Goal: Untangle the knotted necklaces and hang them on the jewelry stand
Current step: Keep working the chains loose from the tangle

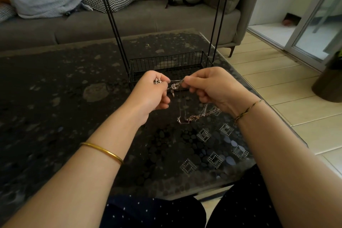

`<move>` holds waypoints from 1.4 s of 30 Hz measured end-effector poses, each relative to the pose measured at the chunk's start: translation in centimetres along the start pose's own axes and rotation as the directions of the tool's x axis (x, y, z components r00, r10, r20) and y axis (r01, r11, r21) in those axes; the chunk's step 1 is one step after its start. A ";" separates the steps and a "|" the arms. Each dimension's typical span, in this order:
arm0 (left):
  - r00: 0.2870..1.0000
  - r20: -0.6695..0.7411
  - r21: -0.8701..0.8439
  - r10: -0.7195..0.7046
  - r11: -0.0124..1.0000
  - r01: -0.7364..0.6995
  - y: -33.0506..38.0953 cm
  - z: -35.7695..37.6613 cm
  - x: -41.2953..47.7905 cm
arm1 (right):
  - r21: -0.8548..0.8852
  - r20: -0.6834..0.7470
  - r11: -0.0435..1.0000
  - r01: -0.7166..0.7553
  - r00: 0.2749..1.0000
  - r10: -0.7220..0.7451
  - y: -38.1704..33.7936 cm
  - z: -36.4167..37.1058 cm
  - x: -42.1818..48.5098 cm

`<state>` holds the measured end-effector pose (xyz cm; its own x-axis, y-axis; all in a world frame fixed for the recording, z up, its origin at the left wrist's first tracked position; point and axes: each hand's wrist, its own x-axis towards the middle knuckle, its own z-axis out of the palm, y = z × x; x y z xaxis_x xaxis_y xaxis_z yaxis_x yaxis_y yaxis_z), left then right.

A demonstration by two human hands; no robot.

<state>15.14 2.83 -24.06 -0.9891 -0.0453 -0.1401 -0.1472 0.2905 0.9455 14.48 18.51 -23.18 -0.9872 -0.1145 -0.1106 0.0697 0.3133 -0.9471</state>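
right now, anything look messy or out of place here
Yes: a silver knot of necklaces is pinched between the left hand and right hand, with loose chains trailing to a heap on the glass table.

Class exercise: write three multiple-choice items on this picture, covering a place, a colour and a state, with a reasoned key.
1. Where does the black wire basket base of the jewellery stand sit?
A) on a sofa
B) on the dark pebble-patterned glass table
C) on the floor

2. What colour is the plain metal bangle on the left forearm?
A) gold
B) red
C) blue

3. How are the tangled silver chain necklaces now?
A) hung on the stand
B) pinched between left grip and right grip
C) lying wholly in the basket

Key: 1 B, the basket stands on the tabletop; 2 A, it gleams yellow gold; 3 B, both grips pinch the knot above the table.
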 end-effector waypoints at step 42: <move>0.884 0.032 0.477 0.466 0.770 -0.423 0.8 0.0 -1.1 | -0.075 -0.016 0.992 0.100 0.995 -0.102 -0.4 0.4 -0.4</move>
<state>16.13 3.15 -23.17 -0.9432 0.1257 0.3075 0.3042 0.6988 0.6474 14.94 18.06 -22.87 -0.9913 -0.1311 -0.0090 -0.0404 0.3696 -0.9283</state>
